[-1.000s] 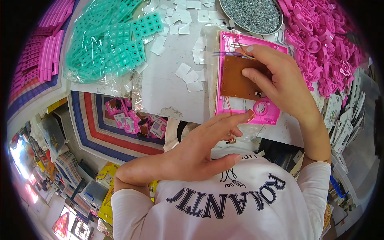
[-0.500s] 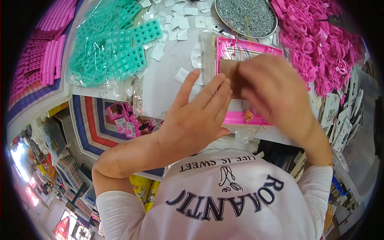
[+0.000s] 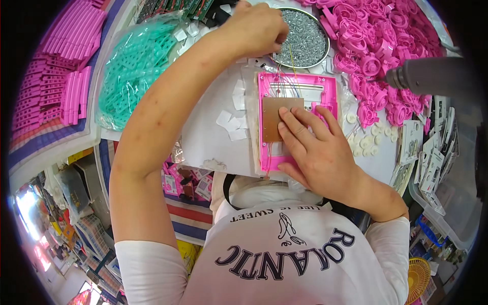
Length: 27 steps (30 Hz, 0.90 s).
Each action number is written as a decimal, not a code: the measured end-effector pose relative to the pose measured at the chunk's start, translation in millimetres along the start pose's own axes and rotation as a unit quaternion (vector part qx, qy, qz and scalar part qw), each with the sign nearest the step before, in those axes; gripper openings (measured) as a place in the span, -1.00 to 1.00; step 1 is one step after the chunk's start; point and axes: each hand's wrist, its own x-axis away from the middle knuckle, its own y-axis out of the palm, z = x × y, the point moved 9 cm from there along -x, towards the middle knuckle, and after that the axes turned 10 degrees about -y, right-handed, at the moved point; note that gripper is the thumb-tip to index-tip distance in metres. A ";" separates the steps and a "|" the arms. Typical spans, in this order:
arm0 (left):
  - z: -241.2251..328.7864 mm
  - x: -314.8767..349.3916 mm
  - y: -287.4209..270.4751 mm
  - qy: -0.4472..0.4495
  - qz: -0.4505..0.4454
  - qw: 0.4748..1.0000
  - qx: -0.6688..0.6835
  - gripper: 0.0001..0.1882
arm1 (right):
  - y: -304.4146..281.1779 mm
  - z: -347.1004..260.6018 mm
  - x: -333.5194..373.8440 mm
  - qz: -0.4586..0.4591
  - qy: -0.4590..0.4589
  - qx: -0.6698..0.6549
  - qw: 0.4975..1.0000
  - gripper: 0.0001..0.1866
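A pink plastic housing [image 3: 263, 152] lies on the work table, with thin wires trailing from its far side. On it rests a brown board [image 3: 271, 116]. My right hand [image 3: 317, 140] lies over the housing with fingers spread, its fingertips touching the board. My left hand [image 3: 256, 31] is at the left rim of a round metal dish [image 3: 328, 43] filled with small silver screws [image 3: 304, 38]. Its fingers are curled together, and whatever they pinch is hidden.
A dark power screwdriver [image 3: 422, 76] juts in from the right, before a heap of pink parts [image 3: 376, 56]. Left are a bag of green keypads [image 3: 134, 76] and stacked pink pieces [image 3: 76, 30]. White paper squares [image 3: 234, 124] and small round white parts [image 3: 366, 142] lie about. Green circuit boards [image 3: 190, 7] are at the back.
My left hand has gone from the housing to the screw dish. My right hand has settled flat on the brown board. The view has shifted somewhat, and the screwdriver shows more.
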 end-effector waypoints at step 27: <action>92.0 135.5 -29.9 0.045 0.204 0.946 0.249 -0.83 | -102.5 68.7 4.7 0.307 -0.143 -0.612 0.715 -0.50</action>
